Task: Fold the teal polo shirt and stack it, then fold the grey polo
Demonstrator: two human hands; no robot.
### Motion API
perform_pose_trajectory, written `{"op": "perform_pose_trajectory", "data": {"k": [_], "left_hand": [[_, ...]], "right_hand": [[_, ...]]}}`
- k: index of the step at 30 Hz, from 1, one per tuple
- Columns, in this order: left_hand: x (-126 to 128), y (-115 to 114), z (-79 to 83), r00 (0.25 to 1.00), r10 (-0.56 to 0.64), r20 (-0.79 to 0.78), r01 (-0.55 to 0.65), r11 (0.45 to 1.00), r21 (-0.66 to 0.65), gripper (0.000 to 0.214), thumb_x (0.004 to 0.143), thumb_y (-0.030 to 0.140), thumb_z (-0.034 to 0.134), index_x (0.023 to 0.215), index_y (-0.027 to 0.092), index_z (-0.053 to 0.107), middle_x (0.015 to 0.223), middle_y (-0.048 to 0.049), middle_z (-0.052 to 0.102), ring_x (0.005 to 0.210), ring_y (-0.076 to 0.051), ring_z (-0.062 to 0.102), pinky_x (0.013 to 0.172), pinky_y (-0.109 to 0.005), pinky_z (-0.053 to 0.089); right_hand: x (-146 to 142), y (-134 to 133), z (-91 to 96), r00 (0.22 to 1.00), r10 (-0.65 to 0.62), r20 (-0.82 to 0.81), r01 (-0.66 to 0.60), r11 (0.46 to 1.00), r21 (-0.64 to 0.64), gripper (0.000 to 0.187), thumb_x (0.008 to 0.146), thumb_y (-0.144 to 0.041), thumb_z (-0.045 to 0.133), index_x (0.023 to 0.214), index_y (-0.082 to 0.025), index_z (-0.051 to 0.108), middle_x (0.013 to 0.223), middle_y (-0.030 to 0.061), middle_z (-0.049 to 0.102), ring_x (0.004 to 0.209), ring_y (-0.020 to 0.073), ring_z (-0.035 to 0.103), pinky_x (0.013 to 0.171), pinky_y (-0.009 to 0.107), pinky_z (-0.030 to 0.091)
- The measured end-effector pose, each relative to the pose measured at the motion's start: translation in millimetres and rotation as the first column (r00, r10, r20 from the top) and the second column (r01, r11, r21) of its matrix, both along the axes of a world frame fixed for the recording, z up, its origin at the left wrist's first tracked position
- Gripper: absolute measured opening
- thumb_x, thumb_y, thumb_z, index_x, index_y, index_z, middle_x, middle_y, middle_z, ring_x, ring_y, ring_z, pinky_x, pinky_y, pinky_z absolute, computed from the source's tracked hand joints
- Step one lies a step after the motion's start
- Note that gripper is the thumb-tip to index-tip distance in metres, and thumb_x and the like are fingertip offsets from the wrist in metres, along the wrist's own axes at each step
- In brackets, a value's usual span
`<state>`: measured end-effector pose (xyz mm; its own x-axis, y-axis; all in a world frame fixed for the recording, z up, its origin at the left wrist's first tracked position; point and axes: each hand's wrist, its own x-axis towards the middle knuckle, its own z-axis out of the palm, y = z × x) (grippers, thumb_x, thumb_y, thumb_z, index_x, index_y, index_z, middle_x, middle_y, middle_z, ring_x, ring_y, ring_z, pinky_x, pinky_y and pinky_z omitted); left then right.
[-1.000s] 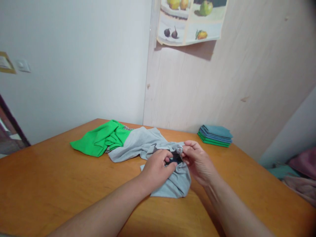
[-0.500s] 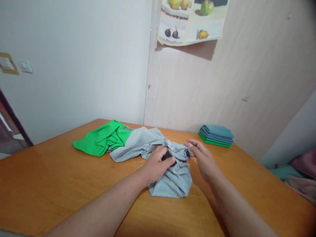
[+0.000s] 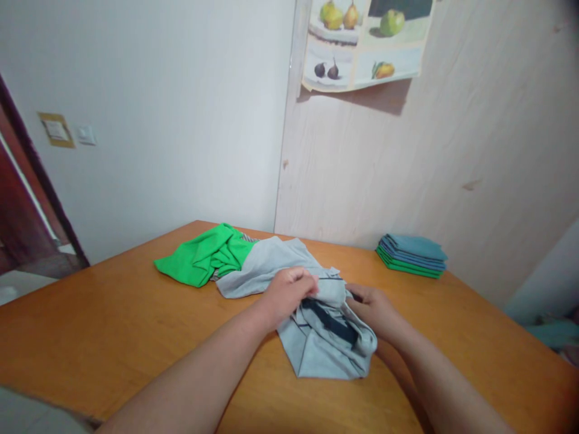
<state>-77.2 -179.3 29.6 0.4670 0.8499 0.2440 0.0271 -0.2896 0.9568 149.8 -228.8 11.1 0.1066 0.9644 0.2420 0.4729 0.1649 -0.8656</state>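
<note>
A grey shirt lies bunched on the table, its dark inner band exposed and facing me. My left hand is closed, pinching the cloth near the upper left of that band. On the other side, my right hand has its fingers closed on the collar-like edge, the fingertips partly hidden behind the fabric. The flat grey part of the cloth stretches away to the left. A crumpled green cloth touches it there, with a bit of striped fabric showing beneath.
A stack of folded blue and green cloths stands at the back right of the wooden table. Behind the table are walls, with a poster of fruit paintings hanging above. More fabric is beyond the right edge.
The grey shirt's collar area has been opened and turned, baring more of the dark band. My right hand has moved in and closed on the edge. The view has shifted slightly left.
</note>
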Motion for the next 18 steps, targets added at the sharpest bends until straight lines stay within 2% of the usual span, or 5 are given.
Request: {"op": "perform_pose_trajectory", "data": {"k": [5,8,12,15,18], "left_hand": [[-4.7,17.4,-7.5,0.935,0.348,0.064,-0.348,0.937,0.002,0.018,0.079,0.033,0.059,0.081,0.017,0.064,0.071,0.0014,0.060,0.069,-0.015,0.054,0.065,-0.025,0.040],[-1.6,16.9,-15.2,0.964,0.265,0.013,-0.264,0.964,-0.025,0.020,0.077,0.034,0.061,0.085,0.016,0.065,0.074,0.0014,0.061,0.070,-0.015,0.054,0.067,-0.025,0.040],[6.7,8.2,-19.4,0.994,0.102,0.028,-0.098,0.988,-0.116,0.028,0.082,0.039,0.063,0.095,0.014,0.065,0.081,-0.0014,0.065,0.076,-0.016,0.059,0.071,-0.027,0.043],[11.7,-1.1,-16.2,0.990,0.014,0.140,0.014,0.980,-0.196,0.045,0.077,0.034,0.073,0.117,0.016,0.061,0.105,-0.0081,0.069,0.095,-0.020,0.063,0.083,-0.030,0.046],[13.9,-7.2,-12.2,0.957,-0.100,0.272,0.161,0.964,-0.212,0.062,0.072,0.034,0.080,0.127,0.020,0.055,0.113,-0.0087,0.068,0.098,-0.021,0.064,0.086,-0.032,0.049]], "right_hand": [[9.8,0.1,9.0,0.961,-0.226,-0.159,0.242,0.967,0.085,0.022,0.078,-0.042,0.063,0.075,-0.024,0.075,0.090,0.0048,0.076,0.095,0.0289,0.066,0.083,0.037,0.050],[14.3,0.1,10.7,0.865,-0.234,-0.445,0.242,0.970,-0.040,0.021,0.078,-0.040,0.063,0.078,-0.023,0.074,0.086,0.0058,0.076,0.082,0.0272,0.069,0.071,0.036,0.053],[13.2,2.4,11.7,0.725,-0.105,-0.680,0.051,0.994,-0.099,0.023,0.076,-0.043,0.063,0.080,-0.022,0.073,0.072,0.0063,0.074,0.068,0.0277,0.069,0.061,0.039,0.053],[9.6,2.6,13.0,0.773,-0.031,-0.634,0.012,0.999,-0.034,0.026,0.078,-0.044,0.062,0.082,-0.021,0.074,0.066,0.0058,0.073,0.066,0.0271,0.069,0.061,0.039,0.053],[9.1,1.4,11.8,0.924,-0.050,-0.379,0.066,0.997,0.030,0.032,0.084,-0.046,0.056,0.081,-0.021,0.074,0.066,0.0064,0.073,0.062,0.0254,0.068,0.060,0.037,0.053]]}}
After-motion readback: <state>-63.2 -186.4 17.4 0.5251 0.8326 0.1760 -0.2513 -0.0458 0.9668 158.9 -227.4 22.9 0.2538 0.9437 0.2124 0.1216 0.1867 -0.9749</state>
